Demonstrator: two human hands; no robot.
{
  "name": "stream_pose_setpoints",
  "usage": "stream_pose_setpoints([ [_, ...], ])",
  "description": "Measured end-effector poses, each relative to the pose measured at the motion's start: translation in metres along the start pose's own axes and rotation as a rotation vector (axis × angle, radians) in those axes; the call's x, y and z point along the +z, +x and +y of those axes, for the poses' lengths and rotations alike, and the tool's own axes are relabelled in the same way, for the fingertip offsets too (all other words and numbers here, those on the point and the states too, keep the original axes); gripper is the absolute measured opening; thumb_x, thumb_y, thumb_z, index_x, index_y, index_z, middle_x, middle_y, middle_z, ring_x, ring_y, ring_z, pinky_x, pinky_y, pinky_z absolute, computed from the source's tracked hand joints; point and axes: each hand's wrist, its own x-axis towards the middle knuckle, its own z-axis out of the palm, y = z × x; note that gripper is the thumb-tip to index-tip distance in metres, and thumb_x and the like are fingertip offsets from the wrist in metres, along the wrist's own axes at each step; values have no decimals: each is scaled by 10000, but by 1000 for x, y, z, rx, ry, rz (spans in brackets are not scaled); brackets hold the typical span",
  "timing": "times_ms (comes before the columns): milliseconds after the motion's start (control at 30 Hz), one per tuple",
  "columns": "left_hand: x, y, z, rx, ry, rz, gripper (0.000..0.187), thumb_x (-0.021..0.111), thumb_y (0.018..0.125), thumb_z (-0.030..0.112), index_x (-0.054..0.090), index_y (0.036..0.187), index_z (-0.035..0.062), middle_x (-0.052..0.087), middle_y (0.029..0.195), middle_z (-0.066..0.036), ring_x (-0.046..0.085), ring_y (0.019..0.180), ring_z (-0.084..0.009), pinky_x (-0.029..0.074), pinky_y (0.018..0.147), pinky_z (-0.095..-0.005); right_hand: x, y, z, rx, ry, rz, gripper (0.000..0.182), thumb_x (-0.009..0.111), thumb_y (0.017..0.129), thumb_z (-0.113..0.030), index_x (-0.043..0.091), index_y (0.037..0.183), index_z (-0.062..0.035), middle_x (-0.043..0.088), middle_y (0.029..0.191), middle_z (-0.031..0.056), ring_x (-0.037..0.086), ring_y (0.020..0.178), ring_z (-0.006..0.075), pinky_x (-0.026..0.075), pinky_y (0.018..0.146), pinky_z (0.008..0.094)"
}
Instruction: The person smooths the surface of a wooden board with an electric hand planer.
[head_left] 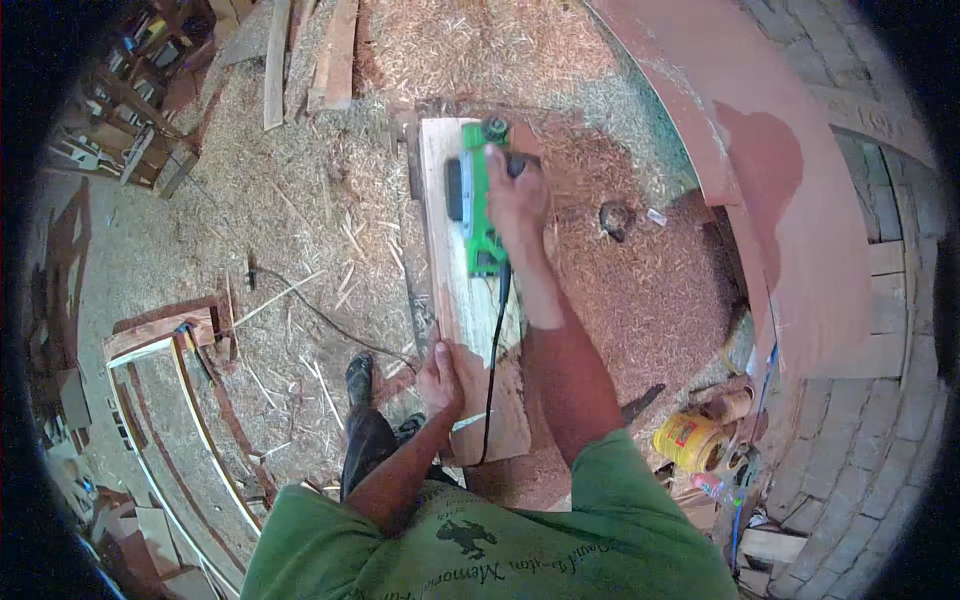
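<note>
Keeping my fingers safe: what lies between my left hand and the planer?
Only bare plank, in the head view; the black cord runs just to the right.

Narrow dark worktop, long pale wooden board laid lengthwise on it, surrounding floor strewn with light wood shavings, rough brown planks at far left, thin black cord nearer.

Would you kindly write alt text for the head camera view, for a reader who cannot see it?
A person's right hand grips a green corded power tool on a long wooden board, while the left hand touches the board's left edge, nearer the body. Shavings cover much of the surrounding floor; a yellow container is at right.
</note>
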Motion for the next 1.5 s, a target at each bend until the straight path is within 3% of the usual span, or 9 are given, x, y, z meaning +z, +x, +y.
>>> stream_pose_setpoints([
  [100,0,-1,3,11,-15,36,652,410,1089,527,628,1350,-30,721,885,-200,676,856,-262,515,791,-430,27,59,-3,-41,-66,65,556,671,953,-562,656,780,-34,571,540,65,590,444,201,464,439,388],
  [400,-5,-5,6,60,-90,-29,647,346,1102,526,467,1551,77,641,1357,-264,629,1236,-311,462,1035,-389,29,70,-6,-132,90,-59,591,658,946,-583,665,771,-18,586,573,74,589,446,200,479,463,387],
  [567,1,18,-27,197,-64,6,677,319,1091,561,529,1494,60,661,1255,-337,659,1182,-429,499,962,-481,-53,-129,50,-273,-221,161,591,647,965,-548,682,1025,39,696,778,140,689,696,309,549,676,470],
  [667,-32,48,-9,134,79,-238,719,316,1078,587,561,1425,7,650,1224,-374,635,1164,-519,500,939,-563,-126,-296,52,173,89,-124,612,651,963,-515,640,1246,28,685,1153,285,666,1078,430,510,924,490],
  [767,-24,91,18,357,356,-120,917,585,971,563,214,1617,29,566,1372,-372,616,1161,-560,508,965,-582,-169,-445,69,328,-97,-167,644,658,965,-509,592,1320,25,675,1174,272,651,1092,436,499,974,500],
  [900,-12,96,96,814,1052,-174,1043,844,795,450,306,1583,27,372,1608,-231,374,1475,-427,446,1119,-537,-186,-545,82,477,-350,-215,613,699,945,-485,597,1269,26,686,1111,296,676,1004,443,528,869,514],
  [1267,18,89,155,649,1474,-324,531,831,799,399,738,1160,21,653,1335,-166,601,1281,-338,538,1022,-435,-151,-469,49,395,-248,-170,592,712,931,-505,615,1171,27,693,898,319,682,865,520,535,763,547],
  [1400,26,80,161,619,1458,-282,452,719,884,423,753,1163,70,676,1329,-161,575,1326,-327,423,1091,-561,-128,-422,43,270,-118,-118,590,732,920,-492,620,1188,21,704,915,299,687,856,505,535,746,530],
  [1500,29,97,163,587,1369,-378,792,621,881,684,706,1219,-27,629,1322,-301,606,1251,-456,506,1062,-498,-99,-388,45,265,-140,-55,563,744,913,-481,632,1156,15,709,921,285,696,859,483,532,738,520],
])
